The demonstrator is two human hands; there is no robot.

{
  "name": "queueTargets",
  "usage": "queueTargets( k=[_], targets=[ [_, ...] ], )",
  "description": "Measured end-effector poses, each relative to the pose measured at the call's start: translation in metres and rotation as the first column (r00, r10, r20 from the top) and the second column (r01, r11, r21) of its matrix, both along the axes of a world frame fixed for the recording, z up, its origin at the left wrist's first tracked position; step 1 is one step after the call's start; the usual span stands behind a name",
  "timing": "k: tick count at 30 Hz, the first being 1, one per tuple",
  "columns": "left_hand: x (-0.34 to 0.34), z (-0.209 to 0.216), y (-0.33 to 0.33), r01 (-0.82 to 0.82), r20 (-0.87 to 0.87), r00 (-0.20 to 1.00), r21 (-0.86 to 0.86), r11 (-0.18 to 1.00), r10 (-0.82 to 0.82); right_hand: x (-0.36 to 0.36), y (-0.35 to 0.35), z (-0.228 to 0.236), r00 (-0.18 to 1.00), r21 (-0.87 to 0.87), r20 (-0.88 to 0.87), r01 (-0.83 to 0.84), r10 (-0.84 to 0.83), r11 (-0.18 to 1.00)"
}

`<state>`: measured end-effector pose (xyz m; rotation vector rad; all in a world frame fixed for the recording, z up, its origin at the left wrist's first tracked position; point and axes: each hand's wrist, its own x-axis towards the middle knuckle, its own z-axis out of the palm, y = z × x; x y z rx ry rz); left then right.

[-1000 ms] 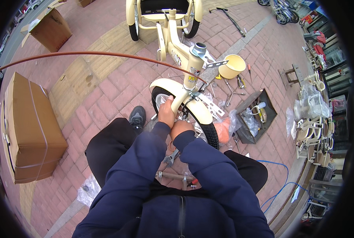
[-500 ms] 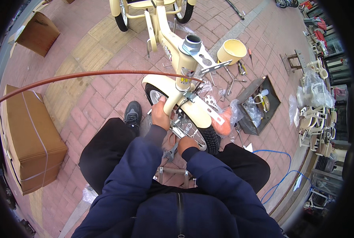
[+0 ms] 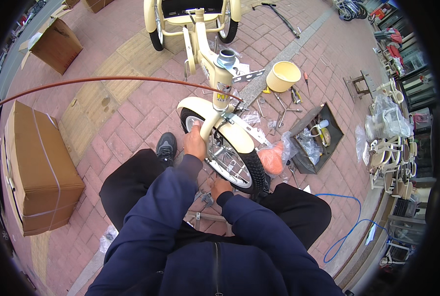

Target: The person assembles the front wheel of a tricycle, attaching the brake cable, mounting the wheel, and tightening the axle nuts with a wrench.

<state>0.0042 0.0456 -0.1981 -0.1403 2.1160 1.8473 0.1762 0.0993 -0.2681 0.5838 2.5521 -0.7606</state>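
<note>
left grip (image 3: 195,144) stays at the front fork (image 3: 209,127); right grip (image 3: 220,188) has dropped to the front wheel's (image 3: 252,167) near edge; i cannot tell if either is closed. the cream tricycle (image 3: 223,80) stands on pink paving (image 3: 131,118).

I see a cream tricycle (image 3: 223,93) standing on pink brick paving (image 3: 136,116), front end toward me, steering tube open-topped; its spoked, black-tyred front wheel (image 3: 228,157) angles rightward beneath a cream mudguard (image 3: 237,134), axle seemingly hidden.
</note>
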Motion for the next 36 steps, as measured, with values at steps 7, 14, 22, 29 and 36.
queueTargets(
  k=[7, 14, 22, 29, 36],
  targets=[
    [0.07, 0.019, -0.012, -0.101, -0.055, 0.994, -0.168, 0.981, 0.093, 0.039, 0.056, 0.144, 0.452, -0.02, -0.88, 0.273, -0.147, 0.962],
    [0.109, 0.07, -0.015, 0.249, -0.008, 0.968, -0.118, 0.961, -0.252, 0.052, 0.058, 0.136, 0.695, -0.092, -0.481, 0.566, -0.535, 0.819],
    [0.082, 0.111, -0.065, 0.16, -0.075, 0.96, -0.644, 0.748, -0.271, 0.051, 0.004, 0.021, 0.855, -0.421, -0.102, 0.426, -0.508, 0.801],
    [0.084, 0.098, -0.056, 0.096, -0.17, 0.953, -0.617, 0.781, -0.252, 0.021, 0.013, -0.031, 0.899, -0.023, -0.235, 0.374, -0.369, 0.927],
    [0.086, 0.098, -0.054, 0.082, -0.174, 0.956, -0.617, 0.782, -0.237, 0.002, 0.004, -0.04, 0.95, -0.018, -0.09, 0.299, -0.299, 0.954]
  ],
)
